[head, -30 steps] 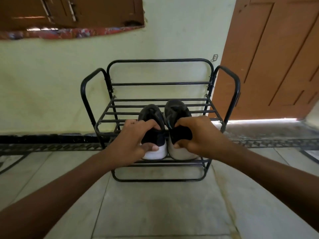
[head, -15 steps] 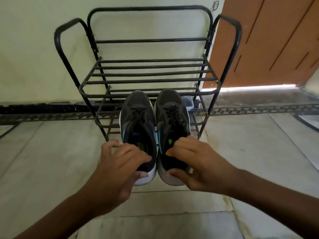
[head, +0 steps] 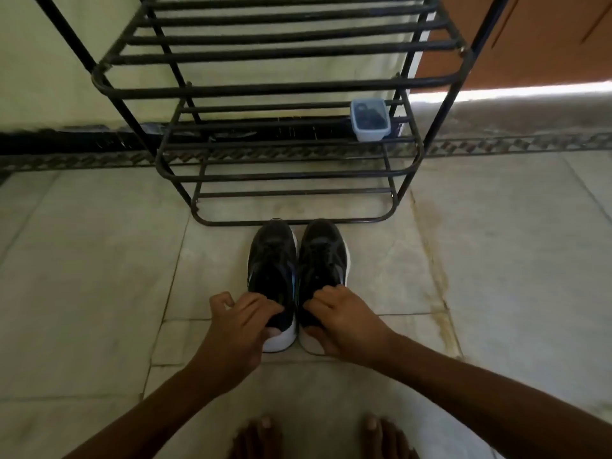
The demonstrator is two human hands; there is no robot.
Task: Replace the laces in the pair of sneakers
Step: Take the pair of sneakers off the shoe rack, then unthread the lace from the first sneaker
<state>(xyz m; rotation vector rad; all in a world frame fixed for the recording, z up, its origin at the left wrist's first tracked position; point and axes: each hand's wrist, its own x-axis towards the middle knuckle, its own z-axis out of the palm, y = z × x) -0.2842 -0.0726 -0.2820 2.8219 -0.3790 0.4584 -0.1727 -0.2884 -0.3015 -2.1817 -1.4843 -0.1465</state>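
The main risk from here, as I judge it, is a clumsy release: each hand grasps a sneaker only at the heel collar, so if the fingers let go before the soles sit flat on the tiled floor, a shoe could tip sideways against its partner. A second risk is the laces themselves, which are too dark and blurred to read; pulling on a knot that cannot be made out would tighten it rather than free it. The left hand has its fingers curled over the heel of the left sneaker, fingertips hooked into the opening and the thumb pressed against the white sole behind. The right hand grasps the right sneaker the same way, its fingers bent over the collar and the thumb low on the heel. Both shoes stretch forward from the fingertips, toes pointing away, sides touching or nearly so; whether they are fully down on the floor I cannot tell. Just beyond the toes stands the black metal shoe rack, and on a lower shelf, well apart from the fingers and to their right, sits a small clear plastic container with dark contents I cannot identify. Bare toes show behind the wrists.
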